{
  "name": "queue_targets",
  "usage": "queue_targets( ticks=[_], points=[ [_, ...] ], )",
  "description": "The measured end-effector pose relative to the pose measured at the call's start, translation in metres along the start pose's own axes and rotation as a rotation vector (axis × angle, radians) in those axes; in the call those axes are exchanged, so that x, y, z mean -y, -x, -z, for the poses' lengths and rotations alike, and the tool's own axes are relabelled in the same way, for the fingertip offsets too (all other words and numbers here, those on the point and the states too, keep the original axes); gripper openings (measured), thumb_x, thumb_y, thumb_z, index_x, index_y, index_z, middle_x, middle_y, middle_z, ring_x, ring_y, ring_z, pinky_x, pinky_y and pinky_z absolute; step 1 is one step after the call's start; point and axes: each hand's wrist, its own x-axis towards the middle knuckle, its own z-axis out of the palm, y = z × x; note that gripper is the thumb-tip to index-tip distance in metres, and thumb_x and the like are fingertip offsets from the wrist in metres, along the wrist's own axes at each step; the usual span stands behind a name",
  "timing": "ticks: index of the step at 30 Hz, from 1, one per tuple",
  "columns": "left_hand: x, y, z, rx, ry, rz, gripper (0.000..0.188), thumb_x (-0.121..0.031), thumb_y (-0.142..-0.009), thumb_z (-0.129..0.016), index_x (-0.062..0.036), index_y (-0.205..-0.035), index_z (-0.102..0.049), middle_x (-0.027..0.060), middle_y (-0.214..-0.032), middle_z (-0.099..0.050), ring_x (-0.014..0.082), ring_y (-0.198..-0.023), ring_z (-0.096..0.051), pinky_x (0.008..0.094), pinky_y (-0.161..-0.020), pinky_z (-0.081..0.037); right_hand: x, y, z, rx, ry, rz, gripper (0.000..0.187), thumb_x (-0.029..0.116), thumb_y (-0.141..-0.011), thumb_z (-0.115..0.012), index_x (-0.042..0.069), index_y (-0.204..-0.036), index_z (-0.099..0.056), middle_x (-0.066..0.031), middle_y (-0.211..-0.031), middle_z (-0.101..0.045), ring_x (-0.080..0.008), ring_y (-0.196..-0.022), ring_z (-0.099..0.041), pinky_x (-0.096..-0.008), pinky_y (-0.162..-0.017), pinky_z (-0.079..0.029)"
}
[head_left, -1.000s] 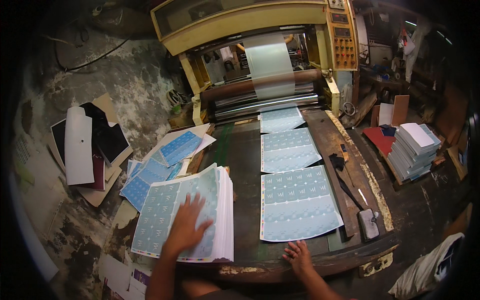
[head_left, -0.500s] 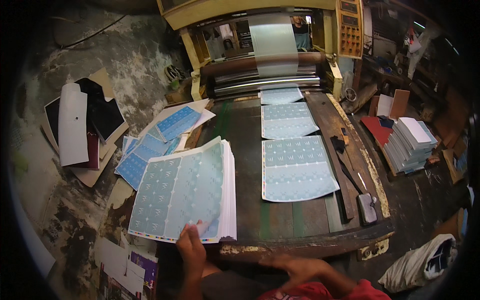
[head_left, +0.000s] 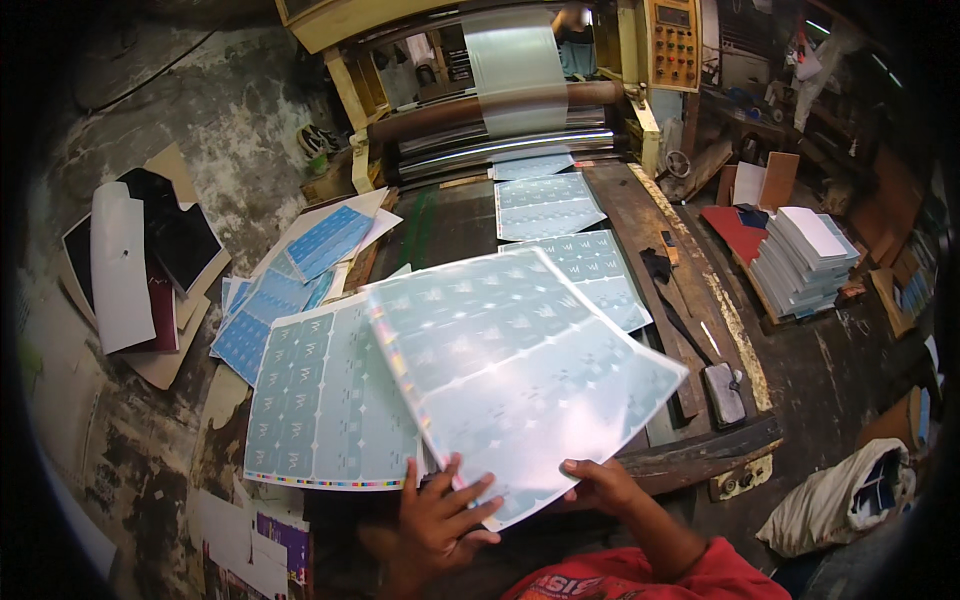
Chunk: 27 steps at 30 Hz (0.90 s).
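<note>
Empty half a second ago, the right hand (head_left: 604, 490) now pinches a glossy pale-blue printed sheet (head_left: 530, 375) by its near edge, left hand (head_left: 440, 515) spread against it, apparently two-handed control, overlapping the left pale-blue paper stack (head_left: 325, 400).

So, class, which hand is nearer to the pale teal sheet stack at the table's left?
Left. The left hand is at the lower right corner of the sheet stack; the right hand is farther right, pinching a loose sheet.
</note>
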Motion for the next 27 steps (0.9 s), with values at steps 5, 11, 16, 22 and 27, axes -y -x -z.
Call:
queue_targets(
  ticks=[5,11,16,22,27],
  points=[
    [0.020,-0.009,0.020,-0.111,-0.180,0.253,0.075,-0.060,-0.082,-0.064,-0.0050,-0.132,-0.057,0.0174,-0.141,-0.051,0.0415,-0.140,-0.035,0.0586,-0.114,-0.020,-0.065,0.004,0.047,-0.239,-0.252,-0.108,0.028,0.020,-0.094,-0.060,-0.002,-0.109,-0.053,-0.0116,-0.082,-0.061,-0.0205,-0.069,-0.058,-0.0418,-0.080,-0.052],
    [0.046,0.010,0.012,-0.010,-0.128,0.322,0.064,-0.048,-0.088,-0.064,-0.0044,-0.134,-0.055,0.0155,-0.142,-0.052,0.0386,-0.138,-0.039,0.0541,-0.114,-0.024,-0.112,0.018,0.070,-0.322,-0.227,-0.235,0.036,0.028,-0.098,-0.054,-0.003,-0.116,-0.048,-0.0228,-0.095,-0.066,-0.0250,-0.075,-0.062,-0.0485,-0.088,-0.050],
    [0.044,0.008,0.008,-0.260,0.146,0.482,0.041,-0.035,-0.099,-0.052,-0.0015,-0.119,-0.065,0.0146,-0.123,-0.066,0.0378,-0.129,-0.051,0.0491,-0.112,-0.029,-0.098,-0.012,0.082,-0.273,-0.325,-0.159,0.045,0.036,-0.100,-0.046,-0.004,-0.121,-0.046,-0.0239,-0.104,-0.066,-0.0265,-0.085,-0.063,-0.0441,-0.086,-0.051],
    [0.042,0.002,-0.007,-0.421,0.142,0.636,0.041,-0.029,-0.104,-0.043,0.0037,-0.111,-0.067,0.0145,-0.111,-0.071,0.0328,-0.112,-0.062,0.0448,-0.105,-0.039,-0.074,-0.065,0.090,-0.304,-0.299,0.062,0.035,0.032,-0.099,-0.051,0.000,-0.114,-0.049,-0.0202,-0.104,-0.066,-0.0235,-0.082,-0.062,-0.0435,-0.083,-0.051],
    [0.046,0.001,0.000,-0.902,0.748,0.798,0.046,-0.032,-0.105,-0.042,0.0062,-0.107,-0.067,0.0149,-0.103,-0.071,0.0232,-0.099,-0.064,0.0377,-0.096,-0.046,-0.072,-0.072,0.066,-0.455,-0.190,0.151,0.039,0.027,-0.098,-0.052,0.009,-0.131,-0.042,-0.0149,-0.116,-0.063,-0.0223,-0.088,-0.061,-0.0448,-0.080,-0.052]
  ],
)
